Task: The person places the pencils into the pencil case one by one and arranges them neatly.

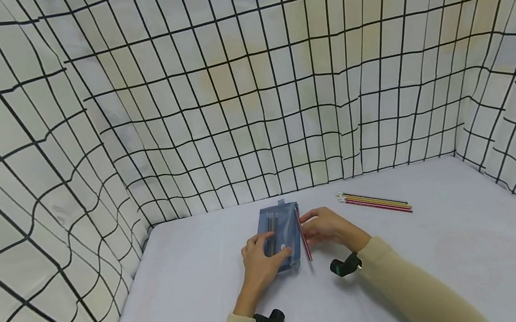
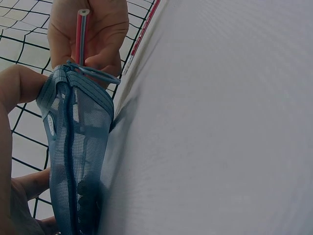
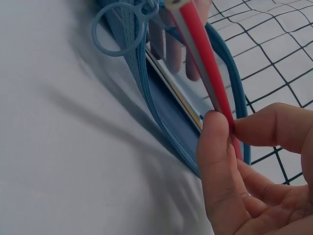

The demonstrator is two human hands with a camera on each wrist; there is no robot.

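A blue mesh zip pencil case (image 1: 290, 226) lies on the white table. My left hand (image 1: 260, 263) grips it, thumb on one side and fingers on the other. My right hand (image 1: 326, 227) pinches a red pencil (image 3: 203, 58) with grey stripes between thumb and fingers. The pencil runs along the case's right side, at the open zipper (image 3: 144, 81) in the right wrist view. Inside the case, several pencils (image 3: 176, 95) show through the opening and the mesh. A ring-shaped zipper pull (image 3: 95, 34) hangs at the near end.
Several red, yellow and black pencils (image 1: 377, 204) lie side by side on the table (image 1: 453, 242), to the right and beyond my right hand. White cloth walls with a black grid (image 1: 242, 124) rise behind the table and along both sides.
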